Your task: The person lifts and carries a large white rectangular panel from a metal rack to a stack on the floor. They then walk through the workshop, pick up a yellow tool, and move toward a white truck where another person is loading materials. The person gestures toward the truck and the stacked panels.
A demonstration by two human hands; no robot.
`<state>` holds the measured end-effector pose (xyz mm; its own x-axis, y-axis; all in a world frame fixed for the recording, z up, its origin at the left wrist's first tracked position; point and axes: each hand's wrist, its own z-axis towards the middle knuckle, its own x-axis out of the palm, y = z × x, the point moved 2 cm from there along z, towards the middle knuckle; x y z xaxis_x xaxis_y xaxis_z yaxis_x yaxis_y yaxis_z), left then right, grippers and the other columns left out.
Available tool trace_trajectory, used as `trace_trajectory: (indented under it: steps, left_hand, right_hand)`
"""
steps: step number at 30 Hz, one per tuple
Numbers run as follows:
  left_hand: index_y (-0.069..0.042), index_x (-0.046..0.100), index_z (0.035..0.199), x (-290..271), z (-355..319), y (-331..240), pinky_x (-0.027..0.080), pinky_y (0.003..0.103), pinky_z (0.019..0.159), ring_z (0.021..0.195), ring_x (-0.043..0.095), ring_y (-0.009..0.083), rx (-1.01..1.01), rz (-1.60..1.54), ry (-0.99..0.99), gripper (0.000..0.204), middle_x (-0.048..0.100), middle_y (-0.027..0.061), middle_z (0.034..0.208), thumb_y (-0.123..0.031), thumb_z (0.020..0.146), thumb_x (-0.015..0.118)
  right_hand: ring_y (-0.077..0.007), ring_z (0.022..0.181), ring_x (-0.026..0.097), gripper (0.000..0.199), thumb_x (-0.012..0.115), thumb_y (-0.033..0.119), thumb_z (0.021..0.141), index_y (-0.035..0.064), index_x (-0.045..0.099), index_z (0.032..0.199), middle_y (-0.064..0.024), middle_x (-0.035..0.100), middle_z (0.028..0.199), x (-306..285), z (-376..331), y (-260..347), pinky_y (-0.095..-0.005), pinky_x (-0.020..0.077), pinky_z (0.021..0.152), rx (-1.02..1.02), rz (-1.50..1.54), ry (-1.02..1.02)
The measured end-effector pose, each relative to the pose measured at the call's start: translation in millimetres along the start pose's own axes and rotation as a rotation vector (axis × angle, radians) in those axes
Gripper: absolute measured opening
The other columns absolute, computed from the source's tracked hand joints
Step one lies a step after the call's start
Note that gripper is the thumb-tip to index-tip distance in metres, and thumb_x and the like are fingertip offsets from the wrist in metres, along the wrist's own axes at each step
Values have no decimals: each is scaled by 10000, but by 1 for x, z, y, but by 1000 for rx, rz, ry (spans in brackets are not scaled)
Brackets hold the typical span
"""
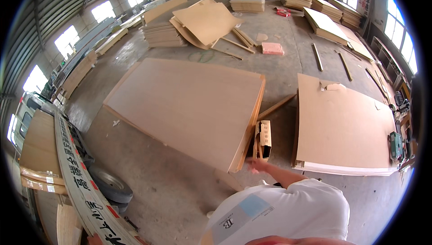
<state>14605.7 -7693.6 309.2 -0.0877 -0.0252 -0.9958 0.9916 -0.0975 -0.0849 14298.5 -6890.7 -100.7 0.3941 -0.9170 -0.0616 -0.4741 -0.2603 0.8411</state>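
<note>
My right hand (257, 166), blurred by motion, reaches out beside the near right corner of a large stack of flat wooden panels (189, 105). Its fingers are too smeared to read, and I cannot tell if it touches the stack. Just beyond it, an open cardboard box (265, 133) with wood strips in it stands on the floor against the stack. At the lower left, part of my left hand (93, 239) shows at the edge of a long white truck side board (74, 164). The picture's edge cuts most of that hand off.
Another low panel stack (344, 123) with a torn top sheet lies to the right. A truck wheel (108, 184) sits below the side board. A wooden bar (276, 106) spans the gap between the stacks. Farther off are tilted boards (207, 20) and a pink package (272, 48).
</note>
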Motion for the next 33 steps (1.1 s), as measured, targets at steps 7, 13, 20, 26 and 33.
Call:
trace_trajectory:
  steps: [7,13,20,26,33]
  left_hand:
    - [-97,611,1330,21,40,26,507,564,853,1081,621,390,28,-4,23,563,642,152,1271,-509,955,534]
    - [-59,634,1285,23,35,17,516,568,826,1039,635,406,79,27,2,562,661,184,1221,-506,958,534]
    - [-38,650,1246,23,30,24,523,552,806,1013,648,416,104,23,-41,538,681,198,1171,-478,955,542]
    - [-44,643,1255,8,13,12,515,546,821,1053,635,406,102,21,-7,514,668,196,1205,-450,959,534]
    - [-101,573,1358,22,32,23,515,539,859,1104,605,412,32,36,25,550,646,160,1261,-483,967,512]
  right_hand:
    - [-121,757,547,639,563,265,1015,71,266,1547,-33,598,816,-48,-135,489,-282,468,744,-1250,184,-187]
    - [-154,686,568,713,533,184,1019,128,98,1581,-67,613,772,-45,-274,641,-262,455,598,-1869,197,63]
    - [-133,727,613,650,582,191,1005,100,242,1550,-40,609,793,-19,-190,530,-275,485,598,-1383,135,-28]
    - [-313,1033,659,598,571,435,934,212,436,1473,-87,696,1103,-16,-7,300,-443,519,871,-419,-1475,-86]
    - [-181,750,686,486,590,486,937,216,574,1340,17,706,796,-14,-10,78,-347,530,675,1,-955,212]
